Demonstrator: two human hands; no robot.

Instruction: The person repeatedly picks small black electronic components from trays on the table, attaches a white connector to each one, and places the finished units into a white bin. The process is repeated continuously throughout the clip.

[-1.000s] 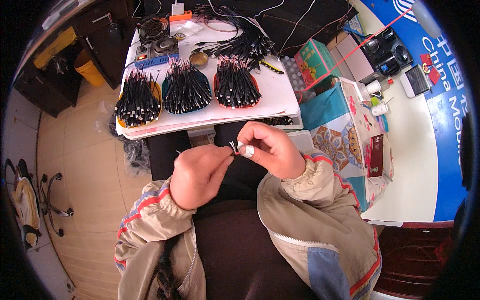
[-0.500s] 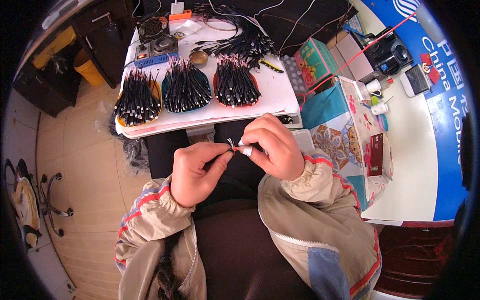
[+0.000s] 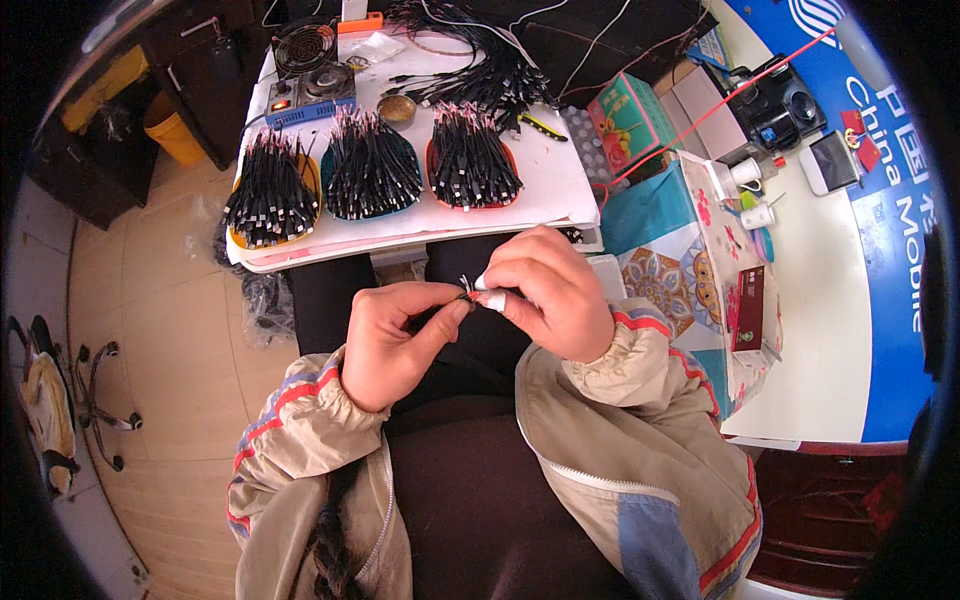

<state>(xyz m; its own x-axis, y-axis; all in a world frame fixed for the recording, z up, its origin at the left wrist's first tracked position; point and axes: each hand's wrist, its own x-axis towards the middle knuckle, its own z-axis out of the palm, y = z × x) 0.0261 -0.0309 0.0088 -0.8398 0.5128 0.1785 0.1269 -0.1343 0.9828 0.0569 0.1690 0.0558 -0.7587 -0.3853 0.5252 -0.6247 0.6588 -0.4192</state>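
Head view showed both hands meeting over the lap, just below the near edge of the white board (image 3: 560,185). The left hand (image 3: 395,340) was curled, thumb and forefinger pinched narrow on a thin dark cable (image 3: 452,300) at its end. The right hand (image 3: 545,290) closed around the same cable end from the other side, its fingertip wrapped in white tape (image 3: 495,299). A few bare wire strands (image 3: 466,284) stuck up between the 2 hands. The cable was too thin to show how it ran below the fingers.

On the board lay 3 trays of bundled black cables: a yellow tray (image 3: 270,190) at the left, a dark tray (image 3: 372,170) in the middle, and an orange tray (image 3: 472,160) at the right, side by side and just apart. Behind them a loose heap of cables (image 3: 480,60) spread across the far edge, near a small round tin (image 3: 397,108) and a fan (image 3: 304,45) on a blue box.

To the right stood a patterned box (image 3: 690,250) with a red packet (image 3: 748,308) against it, and a white counter (image 3: 830,330) beyond. A chair base (image 3: 95,400) rested on the tiled floor at the left.
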